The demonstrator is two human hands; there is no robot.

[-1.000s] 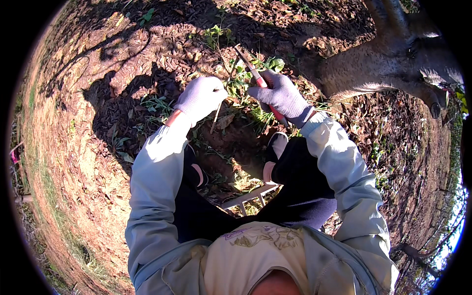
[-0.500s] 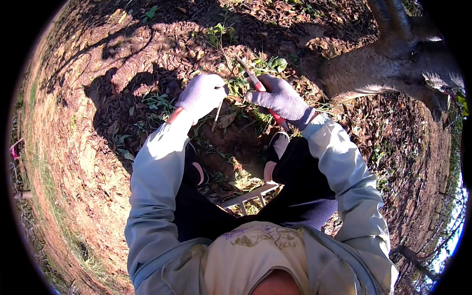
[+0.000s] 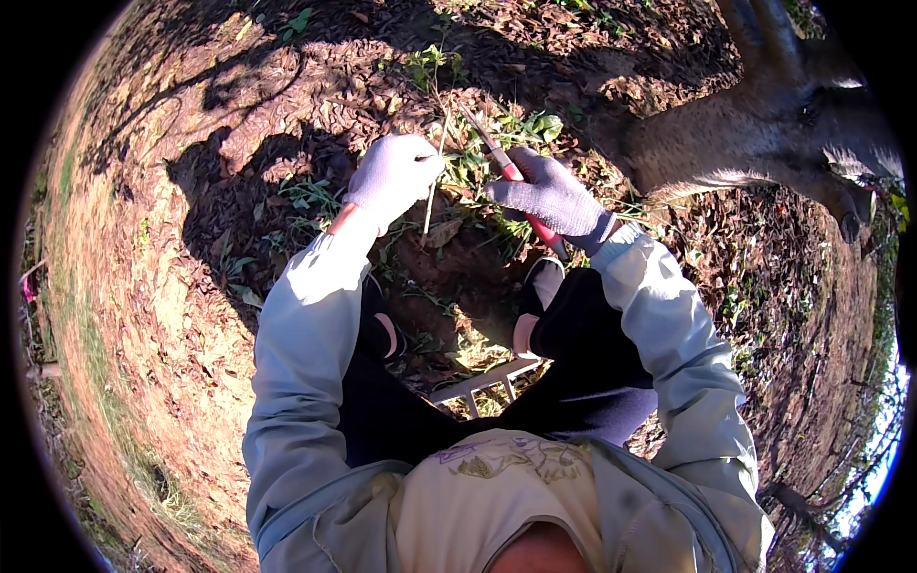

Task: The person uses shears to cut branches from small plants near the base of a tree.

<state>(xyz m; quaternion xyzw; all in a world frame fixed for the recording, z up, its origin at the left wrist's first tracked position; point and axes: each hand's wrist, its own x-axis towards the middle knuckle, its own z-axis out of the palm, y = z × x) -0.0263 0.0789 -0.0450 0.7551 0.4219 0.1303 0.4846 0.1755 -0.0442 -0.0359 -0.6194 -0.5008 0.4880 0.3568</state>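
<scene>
My left hand (image 3: 394, 180), in a pale knitted glove, is closed around a thin woody stem (image 3: 430, 208). The stem's lower end points down toward the soil, and its upper part runs toward a small leafy sprig (image 3: 432, 65). In a matching glove, my right hand (image 3: 554, 199) grips a red-handled tool (image 3: 511, 170). A narrow, dull metal part of the tool slants up and left beyond the thumb; its exact kind I cannot tell. Low green weeds (image 3: 543, 126) lie around the tool, and the hands are apart.
A thick, pale tree trunk (image 3: 702, 138) with branches stands at the upper right. Between my shoes (image 3: 544, 284) is dark soil, with a low metal-framed stool (image 3: 487, 380) beneath me. Dry leaves (image 3: 382, 91) cover much of the ground. A grassy strip runs along the left.
My left hand has shifted slightly up, and the stem in it now stands more visible beside the fingers. My right hand has moved a little right and down with the tool.
</scene>
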